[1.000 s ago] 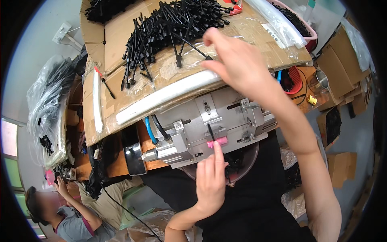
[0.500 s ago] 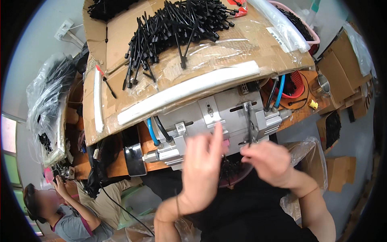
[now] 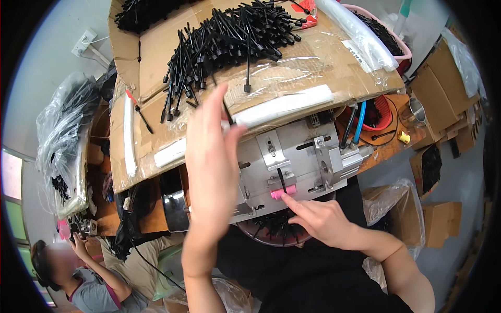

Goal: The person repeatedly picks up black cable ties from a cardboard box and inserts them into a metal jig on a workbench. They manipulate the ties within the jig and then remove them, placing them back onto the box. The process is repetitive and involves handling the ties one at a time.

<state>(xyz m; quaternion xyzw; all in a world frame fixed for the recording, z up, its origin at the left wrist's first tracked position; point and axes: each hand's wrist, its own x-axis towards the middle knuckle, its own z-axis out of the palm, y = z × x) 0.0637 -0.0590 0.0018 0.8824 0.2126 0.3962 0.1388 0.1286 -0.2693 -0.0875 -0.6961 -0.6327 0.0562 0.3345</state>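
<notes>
My left hand (image 3: 211, 156) is raised at the near edge of the cardboard, with a thin black rod (image 3: 226, 110) between thumb and forefinger. My right hand (image 3: 326, 221) holds nothing; its forefinger stretches to the pink block (image 3: 289, 189) on the metal fixture (image 3: 308, 161), its other fingers curled. Another black rod (image 3: 282, 178) lies in the fixture, its near end at the pink block beside that fingertip. Beyond my left hand, a heap of black rods with knobbed ends (image 3: 224, 47) covers the cardboard sheet (image 3: 313, 68). One single rod (image 3: 248, 70) points toward me from the heap.
Below the fixture's near edge sits a round bowl (image 3: 250, 235) with black rods. Blue hose (image 3: 360, 122) and a red basket (image 3: 387, 121) are at the right. Clear plastic bags (image 3: 65, 120) lie left. Another person (image 3: 99, 281) works at lower left.
My left hand has moved forward and left to the cardboard and taken a rod from the heap's near edge. The rod from my right hand now lies in the fixture; that hand has moved down-left.
</notes>
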